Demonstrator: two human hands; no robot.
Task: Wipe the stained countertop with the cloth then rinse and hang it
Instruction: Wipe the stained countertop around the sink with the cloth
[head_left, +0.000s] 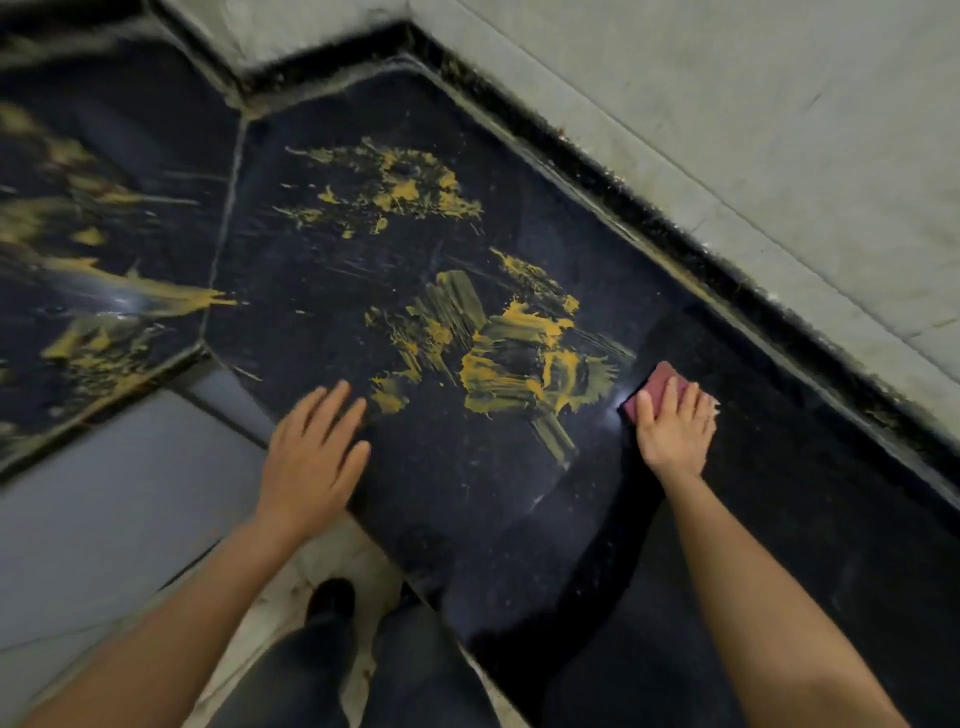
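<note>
Pressing a small dark-red folded cloth flat on the glossy black stone desk, the right hand has its fingers spread over it, holding it down. The left hand lies open and empty, palm down, near the desk's front edge. Just left of the cloth, yellow smeared stains are streaked but plentiful; farther patches look untouched. Wiping seems barely begun; rinsing and hanging remain.

On the countertop, stains lie between both hands, cloth right.
</note>
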